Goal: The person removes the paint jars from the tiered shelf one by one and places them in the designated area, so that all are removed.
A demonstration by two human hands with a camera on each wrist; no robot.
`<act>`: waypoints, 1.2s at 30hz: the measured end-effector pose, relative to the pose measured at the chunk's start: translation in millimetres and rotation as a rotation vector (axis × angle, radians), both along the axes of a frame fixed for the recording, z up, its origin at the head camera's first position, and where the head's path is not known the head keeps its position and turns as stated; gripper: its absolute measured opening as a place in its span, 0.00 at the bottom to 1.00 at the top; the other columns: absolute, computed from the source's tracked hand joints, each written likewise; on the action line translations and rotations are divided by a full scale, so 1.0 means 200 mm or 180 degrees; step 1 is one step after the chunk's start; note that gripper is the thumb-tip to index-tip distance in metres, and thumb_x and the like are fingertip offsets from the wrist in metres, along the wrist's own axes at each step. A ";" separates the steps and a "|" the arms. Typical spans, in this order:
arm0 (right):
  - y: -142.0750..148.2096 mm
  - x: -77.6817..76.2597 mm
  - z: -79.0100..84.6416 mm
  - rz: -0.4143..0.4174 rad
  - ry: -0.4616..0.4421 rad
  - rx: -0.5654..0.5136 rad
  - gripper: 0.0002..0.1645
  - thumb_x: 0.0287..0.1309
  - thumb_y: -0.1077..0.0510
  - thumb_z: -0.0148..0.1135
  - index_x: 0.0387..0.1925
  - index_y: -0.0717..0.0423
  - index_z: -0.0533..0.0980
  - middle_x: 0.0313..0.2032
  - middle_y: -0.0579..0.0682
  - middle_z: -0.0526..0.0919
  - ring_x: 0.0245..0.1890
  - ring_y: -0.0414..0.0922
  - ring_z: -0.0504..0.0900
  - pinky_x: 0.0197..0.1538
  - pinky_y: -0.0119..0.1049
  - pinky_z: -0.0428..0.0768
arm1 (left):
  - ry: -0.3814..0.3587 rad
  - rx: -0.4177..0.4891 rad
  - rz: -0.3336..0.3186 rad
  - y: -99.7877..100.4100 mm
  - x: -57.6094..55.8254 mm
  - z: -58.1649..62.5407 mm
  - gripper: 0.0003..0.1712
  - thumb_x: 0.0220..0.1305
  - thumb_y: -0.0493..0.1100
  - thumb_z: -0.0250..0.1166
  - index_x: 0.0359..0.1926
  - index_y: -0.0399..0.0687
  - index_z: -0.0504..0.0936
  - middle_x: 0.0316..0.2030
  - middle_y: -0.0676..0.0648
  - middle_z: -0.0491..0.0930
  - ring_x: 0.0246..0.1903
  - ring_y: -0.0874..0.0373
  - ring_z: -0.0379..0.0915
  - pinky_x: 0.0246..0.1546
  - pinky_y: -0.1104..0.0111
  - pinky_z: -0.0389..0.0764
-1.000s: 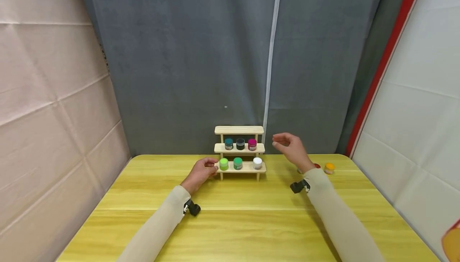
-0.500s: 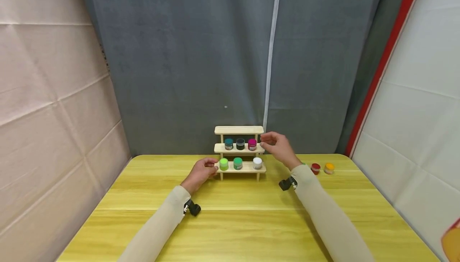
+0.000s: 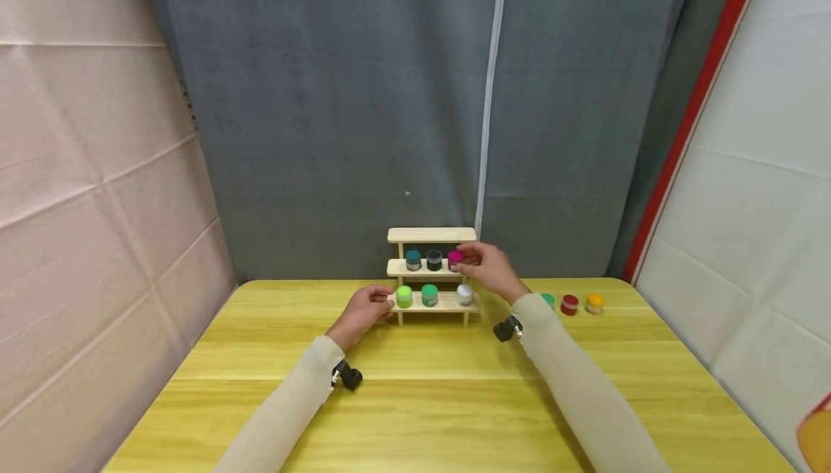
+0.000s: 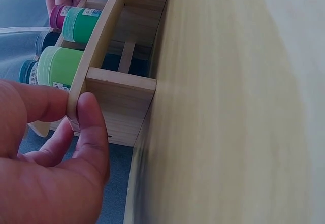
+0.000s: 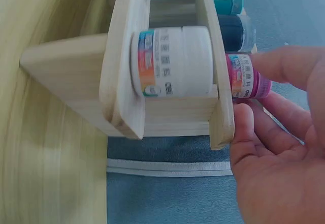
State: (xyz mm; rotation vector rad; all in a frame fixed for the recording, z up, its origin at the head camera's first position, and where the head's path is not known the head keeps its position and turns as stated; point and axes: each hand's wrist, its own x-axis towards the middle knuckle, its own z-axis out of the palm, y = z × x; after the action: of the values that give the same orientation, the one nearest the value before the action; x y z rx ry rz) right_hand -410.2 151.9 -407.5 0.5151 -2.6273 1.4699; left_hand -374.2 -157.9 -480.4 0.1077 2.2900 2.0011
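A small three-tier wooden shelf stands at the back of the table. My left hand pinches the left end of its lowest board between thumb and fingers. At the right end of the middle tier, my right hand has its fingers around a magenta paint jar, partly covering it. Beside that jar sit a black paint jar and a teal paint jar. The lowest tier carries a light green paint jar, a green paint jar and a white paint jar.
To the right on the wooden table are a yellow-capped jar, a red jar and a green-capped jar partly behind the right sleeve. A grey curtain hangs directly behind the shelf.
My right hand has moved left from the space beside the shelf to the magenta paint jar. The jars at the right have come into view behind the sleeve. My left hand has stayed still.
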 end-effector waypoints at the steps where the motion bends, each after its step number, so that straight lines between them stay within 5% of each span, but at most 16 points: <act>1: 0.00 -0.01 0.00 0.0010 0.0018 0.0057 0.27 0.68 0.57 0.71 0.66 0.58 0.78 0.54 0.59 0.86 0.51 0.53 0.85 0.51 0.41 0.90 | 0.0000 -0.0007 0.0005 0.00 0.00 0.00 0.20 0.72 0.32 0.65 0.63 0.35 0.79 0.49 0.39 0.77 0.42 0.53 0.81 0.53 0.59 0.89; 21: 0.01 0.03 0.01 -0.0061 -0.0004 0.0034 0.30 0.67 0.55 0.73 0.67 0.58 0.78 0.53 0.58 0.87 0.50 0.52 0.86 0.54 0.44 0.89 | 0.0016 -0.0048 -0.0017 -0.01 -0.01 0.00 0.20 0.71 0.32 0.65 0.62 0.35 0.79 0.46 0.41 0.78 0.42 0.52 0.81 0.50 0.61 0.89; 36: 0.11 0.10 0.01 -0.0032 0.0122 -0.0124 0.25 0.65 0.56 0.74 0.61 0.56 0.81 0.51 0.56 0.88 0.48 0.50 0.86 0.49 0.35 0.87 | 0.0034 -0.0030 -0.0043 0.00 0.00 0.01 0.18 0.72 0.31 0.64 0.61 0.34 0.80 0.45 0.42 0.77 0.40 0.56 0.79 0.49 0.65 0.89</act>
State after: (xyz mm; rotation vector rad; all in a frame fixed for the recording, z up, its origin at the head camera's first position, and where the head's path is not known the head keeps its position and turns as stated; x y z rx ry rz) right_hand -390.4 173.2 -406.1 0.5200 -2.5631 1.4900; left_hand -374.0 -158.7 -478.2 0.1333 2.2987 1.9879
